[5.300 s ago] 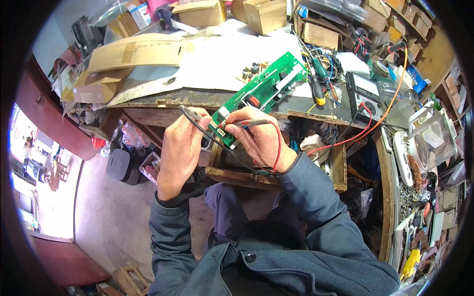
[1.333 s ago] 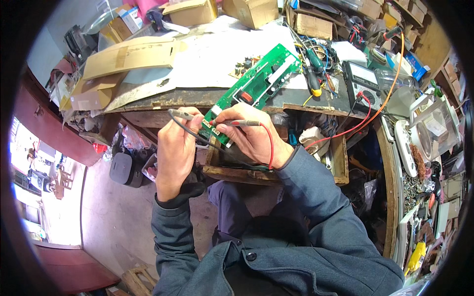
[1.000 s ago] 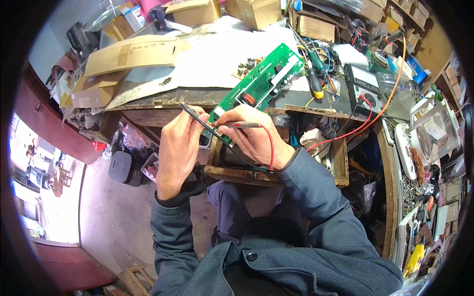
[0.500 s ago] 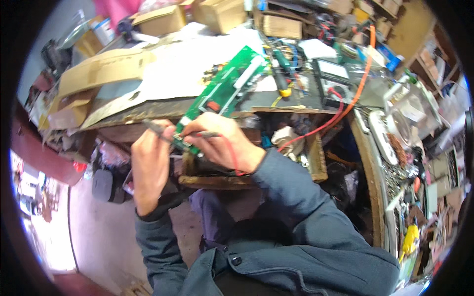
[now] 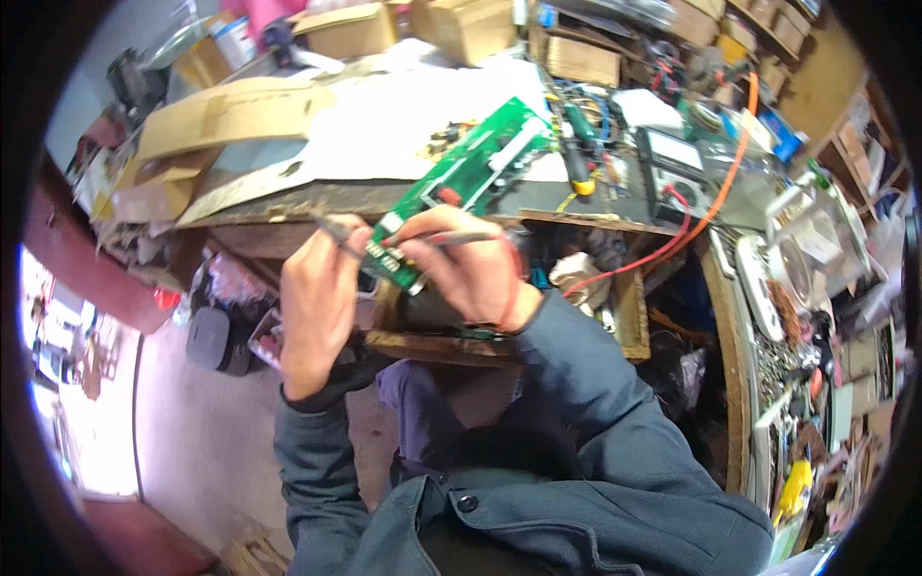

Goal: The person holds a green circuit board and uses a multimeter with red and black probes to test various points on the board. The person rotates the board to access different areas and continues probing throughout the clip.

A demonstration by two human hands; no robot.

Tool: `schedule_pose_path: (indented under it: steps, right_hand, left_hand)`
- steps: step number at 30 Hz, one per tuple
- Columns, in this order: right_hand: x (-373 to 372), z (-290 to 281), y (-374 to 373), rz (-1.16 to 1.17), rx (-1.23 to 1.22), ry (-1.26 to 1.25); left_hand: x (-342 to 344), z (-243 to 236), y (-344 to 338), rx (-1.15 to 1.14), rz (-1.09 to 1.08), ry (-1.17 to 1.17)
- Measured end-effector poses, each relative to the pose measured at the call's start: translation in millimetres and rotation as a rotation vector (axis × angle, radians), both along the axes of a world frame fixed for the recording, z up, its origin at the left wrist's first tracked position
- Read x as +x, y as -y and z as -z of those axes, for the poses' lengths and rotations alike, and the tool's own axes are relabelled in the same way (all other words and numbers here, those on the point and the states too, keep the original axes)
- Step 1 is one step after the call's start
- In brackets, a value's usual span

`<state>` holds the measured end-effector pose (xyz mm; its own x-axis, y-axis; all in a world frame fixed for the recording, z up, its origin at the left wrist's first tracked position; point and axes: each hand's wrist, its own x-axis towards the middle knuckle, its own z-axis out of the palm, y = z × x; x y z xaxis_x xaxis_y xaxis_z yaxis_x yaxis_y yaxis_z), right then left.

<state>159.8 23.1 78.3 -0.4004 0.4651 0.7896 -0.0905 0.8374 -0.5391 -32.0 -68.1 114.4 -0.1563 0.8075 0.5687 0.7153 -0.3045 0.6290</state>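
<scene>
A long green circuit board [image 5: 499, 130] slants over the bench's front edge, its lower end between my hands. My right hand [image 5: 471, 274] is closed on a test probe [image 5: 461, 237], whose red lead loops by the wrist. The probe's tip is at the board's lower end; I cannot tell if it touches. My left hand [image 5: 319, 298] pinches a slim dark pointed tool [image 5: 336, 230] beside the board's left edge; its exact kind is unclear. A multimeter [image 5: 672, 163] with a pale display and a dial lies on the bench to the right, with a red lead [image 5: 634, 264] running from it.
Below the board is an open wooden drawer [image 5: 437, 348]. White paper [image 5: 375, 120] and cut cardboard [image 5: 226, 120] cover the bench's left part. A yellow-tipped screwdriver [image 5: 581, 180] lies by the multimeter. An orange cable [image 5: 735, 163] crosses the right side, near a cluttered side bench [image 5: 754, 370].
The whole view has shifted, so the bench sits farther right in the picture. My right hand has turned slightly, and the probe lies more level. Both hands keep their hold.
</scene>
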Motion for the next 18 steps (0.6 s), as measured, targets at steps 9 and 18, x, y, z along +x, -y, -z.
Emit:
schedule_pose_path:
  steps: [9,18]
  right_hand:
    - [4.9,1.8,-0.3,-0.009,-0.162,-0.078]
    - [4.1,0.4,2.3,-0.071,-0.170,-0.019]
  left_hand:
    - [2.0,-6.0,3.1,0.015,-0.130,-0.177]
    - [7.0,-2.0,-0.7,0.058,-0.168,-0.184]
